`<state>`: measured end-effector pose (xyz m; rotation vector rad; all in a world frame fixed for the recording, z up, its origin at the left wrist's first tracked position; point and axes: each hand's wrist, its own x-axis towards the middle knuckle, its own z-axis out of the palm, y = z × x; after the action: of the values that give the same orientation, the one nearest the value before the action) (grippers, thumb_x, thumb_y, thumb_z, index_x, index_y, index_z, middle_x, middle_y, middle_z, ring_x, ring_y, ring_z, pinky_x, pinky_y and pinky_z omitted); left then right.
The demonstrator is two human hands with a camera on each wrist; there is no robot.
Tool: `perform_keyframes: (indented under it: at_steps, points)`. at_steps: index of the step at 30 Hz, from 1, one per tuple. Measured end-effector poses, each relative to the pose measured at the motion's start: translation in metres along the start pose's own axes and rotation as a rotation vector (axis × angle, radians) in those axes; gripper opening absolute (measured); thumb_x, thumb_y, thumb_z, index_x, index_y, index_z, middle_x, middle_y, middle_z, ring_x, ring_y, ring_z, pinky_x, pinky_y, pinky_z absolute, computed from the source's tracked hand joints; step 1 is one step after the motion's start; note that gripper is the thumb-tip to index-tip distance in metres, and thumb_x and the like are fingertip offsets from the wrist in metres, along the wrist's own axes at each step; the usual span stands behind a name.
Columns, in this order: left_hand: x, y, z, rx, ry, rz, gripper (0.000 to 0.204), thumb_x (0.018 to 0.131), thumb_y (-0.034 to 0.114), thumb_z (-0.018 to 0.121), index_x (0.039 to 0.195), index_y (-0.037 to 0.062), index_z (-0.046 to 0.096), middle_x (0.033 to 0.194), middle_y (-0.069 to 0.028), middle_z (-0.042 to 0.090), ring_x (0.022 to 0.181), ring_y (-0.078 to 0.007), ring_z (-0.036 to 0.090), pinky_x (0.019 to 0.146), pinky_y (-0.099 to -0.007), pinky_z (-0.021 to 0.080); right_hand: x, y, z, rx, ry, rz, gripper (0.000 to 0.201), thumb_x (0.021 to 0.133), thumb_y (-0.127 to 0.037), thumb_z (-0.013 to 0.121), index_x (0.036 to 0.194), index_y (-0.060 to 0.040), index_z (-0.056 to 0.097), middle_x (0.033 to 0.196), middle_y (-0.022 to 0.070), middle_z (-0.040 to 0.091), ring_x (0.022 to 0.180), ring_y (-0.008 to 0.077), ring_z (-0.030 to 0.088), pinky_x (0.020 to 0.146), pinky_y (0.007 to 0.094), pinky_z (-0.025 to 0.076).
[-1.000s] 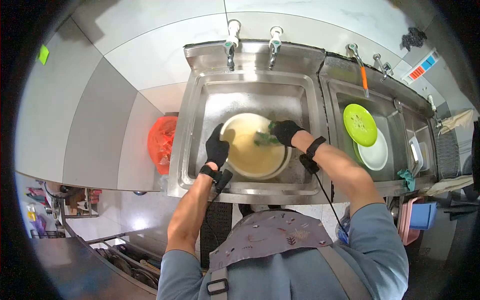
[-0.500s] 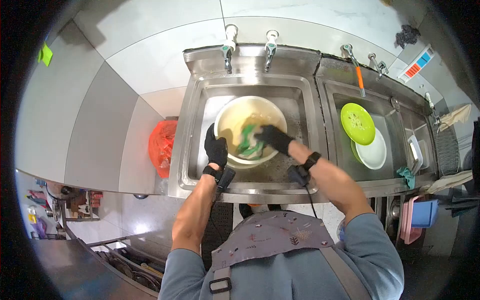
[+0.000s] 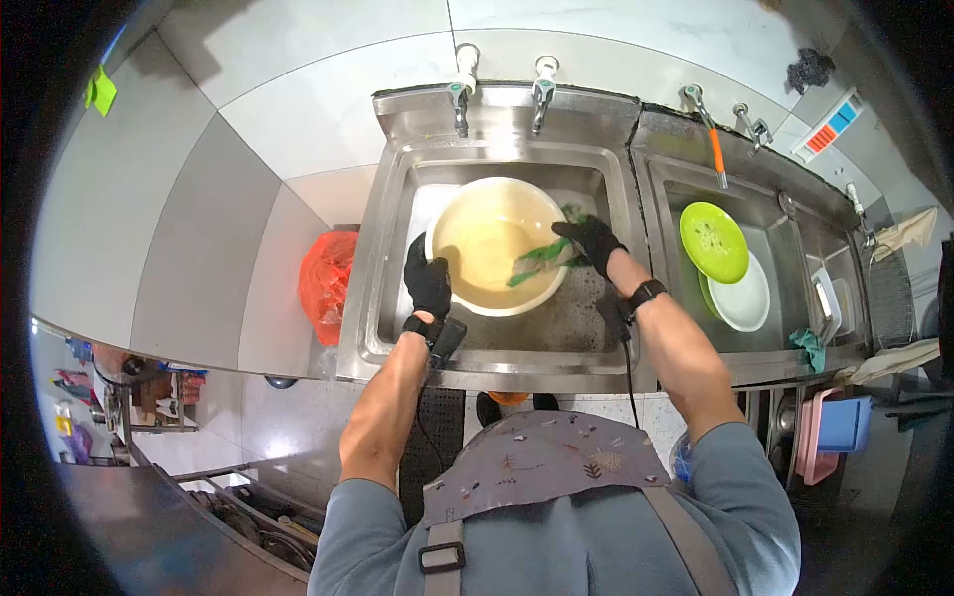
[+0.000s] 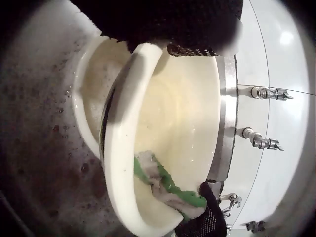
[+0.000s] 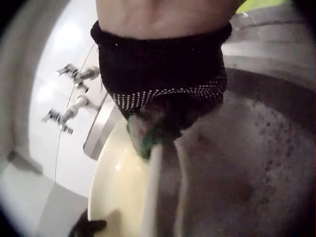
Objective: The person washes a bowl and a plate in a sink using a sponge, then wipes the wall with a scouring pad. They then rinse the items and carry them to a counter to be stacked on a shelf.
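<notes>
A large cream-coloured bowl [image 3: 487,238] is held tilted over the left sink. My black-gloved left hand [image 3: 429,283] grips its left rim, the thumb over the inside edge. At the right rim, my gloved right hand [image 3: 593,241] holds a green and whitish cloth [image 3: 542,258] that drapes into the bowl. In the left wrist view the cloth [image 4: 170,190] lies bunched against the inner wall, with the right hand [image 4: 205,217] at its end. Another pale rim [image 4: 79,108] shows below the bowl, beside dark sudsy water.
Two taps [image 3: 460,99] rise behind the steel sink [image 3: 393,338]. In the adjoining sink, a lime-green plate [image 3: 714,243] overlaps a white dish [image 3: 745,298]. A red plastic bag [image 3: 326,288] stands left of the sink, and a teal cloth [image 3: 810,350] hangs at the right front edge.
The bowl has shifted toward the back of the sink, with my left hand still on its rim. My right hand has swept the cloth through the bowl's middle and back to its right rim.
</notes>
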<state>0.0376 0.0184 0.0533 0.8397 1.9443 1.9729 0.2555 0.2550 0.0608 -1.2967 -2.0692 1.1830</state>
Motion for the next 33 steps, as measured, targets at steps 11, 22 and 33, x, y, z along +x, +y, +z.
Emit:
perform_keyframes:
  at_steps: [11,22,33]
  points:
    - [0.015,0.023,-0.025,0.017,-0.697,-0.311,0.035,0.081,0.009,0.067,0.115,0.0005,0.063,0.1,-0.0077,0.067,0.094,-0.0179,0.062,0.084,-0.032,0.051,-0.012,-0.025,-0.037,-0.594,-0.03,-0.214,0.054,0.073,-0.022,0.065,0.122,0.0006,0.061,0.112,0.0253,0.066,0.097,0.0373,0.066,0.085,0.0433,0.054]
    - [0.024,-0.048,-0.043,0.882,-1.01,0.287,0.042,0.081,0.028,0.071,0.115,0.0041,0.066,0.112,-0.0174,0.068,0.105,-0.0324,0.064,0.093,-0.0414,0.05,-0.051,-0.022,-0.021,-0.762,0.03,-0.602,0.03,0.08,-0.011,0.058,0.108,-0.0006,0.057,0.086,0.0227,0.067,0.077,0.0418,0.066,0.068,0.0495,0.053]
    - [0.012,-0.052,-0.056,0.853,-1.137,0.289,0.039,0.084,0.033,0.067,0.112,0.0061,0.069,0.115,-0.0175,0.067,0.109,-0.035,0.061,0.095,-0.0437,0.048,0.018,0.148,0.041,-0.836,-0.281,-0.006,0.03,0.089,-0.026,0.049,0.107,-0.0076,0.065,0.117,0.022,0.063,0.111,0.0317,0.062,0.089,0.0428,0.049]
